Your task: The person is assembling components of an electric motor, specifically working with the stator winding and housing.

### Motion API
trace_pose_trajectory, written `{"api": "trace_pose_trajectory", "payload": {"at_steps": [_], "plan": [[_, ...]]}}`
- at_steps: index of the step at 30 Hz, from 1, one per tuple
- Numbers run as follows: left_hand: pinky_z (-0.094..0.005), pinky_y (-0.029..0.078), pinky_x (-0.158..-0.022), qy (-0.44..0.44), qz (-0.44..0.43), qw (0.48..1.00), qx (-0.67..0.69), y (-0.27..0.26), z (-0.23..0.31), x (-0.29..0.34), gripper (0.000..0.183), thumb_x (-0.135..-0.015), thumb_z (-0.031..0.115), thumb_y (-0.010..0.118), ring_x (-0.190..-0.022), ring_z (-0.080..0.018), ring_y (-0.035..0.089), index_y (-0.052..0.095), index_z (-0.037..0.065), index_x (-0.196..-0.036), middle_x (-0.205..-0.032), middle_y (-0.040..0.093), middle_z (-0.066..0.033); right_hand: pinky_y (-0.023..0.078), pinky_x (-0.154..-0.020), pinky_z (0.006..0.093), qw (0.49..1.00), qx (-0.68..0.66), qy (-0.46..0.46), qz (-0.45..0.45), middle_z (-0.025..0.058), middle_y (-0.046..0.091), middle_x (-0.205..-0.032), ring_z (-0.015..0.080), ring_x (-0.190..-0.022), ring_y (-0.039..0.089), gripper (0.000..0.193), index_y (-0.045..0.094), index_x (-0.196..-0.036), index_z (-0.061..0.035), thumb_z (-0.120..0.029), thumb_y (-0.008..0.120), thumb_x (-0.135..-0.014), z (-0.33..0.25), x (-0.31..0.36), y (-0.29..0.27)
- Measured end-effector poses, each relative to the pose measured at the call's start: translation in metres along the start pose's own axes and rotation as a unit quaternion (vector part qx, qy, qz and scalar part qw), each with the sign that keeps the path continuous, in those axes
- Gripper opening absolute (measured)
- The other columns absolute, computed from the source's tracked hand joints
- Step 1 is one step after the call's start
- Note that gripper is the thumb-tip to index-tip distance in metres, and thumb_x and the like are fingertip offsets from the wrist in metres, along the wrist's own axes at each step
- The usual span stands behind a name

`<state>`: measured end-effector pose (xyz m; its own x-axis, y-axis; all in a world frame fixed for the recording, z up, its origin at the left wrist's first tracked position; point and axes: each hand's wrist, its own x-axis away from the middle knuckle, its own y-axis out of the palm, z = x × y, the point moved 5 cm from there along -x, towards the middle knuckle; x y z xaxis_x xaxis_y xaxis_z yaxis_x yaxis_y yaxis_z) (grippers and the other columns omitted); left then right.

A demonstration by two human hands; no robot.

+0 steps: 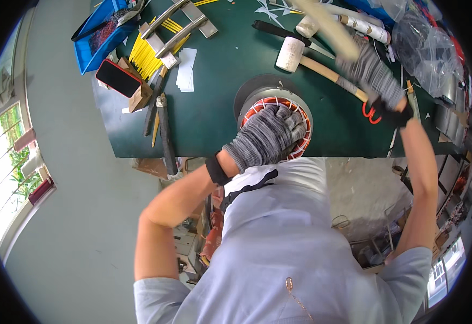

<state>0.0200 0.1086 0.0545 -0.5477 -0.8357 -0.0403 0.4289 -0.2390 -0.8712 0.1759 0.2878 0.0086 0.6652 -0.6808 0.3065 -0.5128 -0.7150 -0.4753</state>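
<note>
While the left hand (265, 135) lies clenched, knuckles down, on top of the stator (277, 125), the right hand (375, 78) is raised at about two o'clock from it, closed round a pale stick (327, 24). That stick is blurred; its long axis runs from the fist up toward eleven o'clock, so its free end hangs above the far side of the surface (219, 97), well apart from the stator. The stator sits at the near edge of the green surface, just in front of the person's chest, a steel ring with copper-red windings showing round the glove. Of the two hands the left is plainly the nearer, being in contact; the right stands off to the stator's upper right.

Between them a mallet (311, 62) with a white head lies on the surface, handle pointing toward four o'clock, its head at one o'clock from the stator. Red scissors (371, 112) peek out beneath the right wrist.

At ten o'clock a blue tray (84, 48) holds dark and reddish bits too small to tell. Beside it lie yellow strips (144, 56), a phone (118, 78) and metal bars (179, 27). A clear bag (427, 46), at two o'clock, holds contents I cannot make out.
</note>
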Motion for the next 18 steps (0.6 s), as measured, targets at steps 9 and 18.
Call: {"api": "trace_pose_trajectory", "payload": {"at_steps": [9, 18], "plan": [[-0.0372, 0.045, -0.079, 0.214, -0.097, 0.972, -0.018, 0.022, -0.002, -0.01, 0.033, -0.073, 0.024, 0.055, -0.093, -0.024, 0.056, 0.058, 0.008, -0.102, -0.102, 0.058, -0.0106, 0.046, -0.077, 0.0306, 0.967, 0.19, -0.162, -0.054, 0.0111, 0.061, -0.087, 0.0215, -0.082, 0.058, 0.034, 0.054, -0.106, -0.0008, -0.019, 0.059, -0.078, 0.048, 0.028, -0.012], [-0.0383, 0.045, -0.07, 0.085, 0.007, 0.991, -0.098, 0.0, 0.007, 0.035, 0.025, -0.071, 0.02, 0.053, -0.084, -0.0246, 0.054, 0.058, 0.007, -0.092, -0.088, 0.057, -0.0072, 0.049, -0.066, 0.0356, 0.935, 0.316, -0.154, 0.042, 0.014, 0.061, -0.084, 0.0307, -0.07, 0.059, 0.032, 0.051, -0.106, -0.0033, -0.018, 0.056, -0.078, 0.002, -0.03, -0.012]]}}
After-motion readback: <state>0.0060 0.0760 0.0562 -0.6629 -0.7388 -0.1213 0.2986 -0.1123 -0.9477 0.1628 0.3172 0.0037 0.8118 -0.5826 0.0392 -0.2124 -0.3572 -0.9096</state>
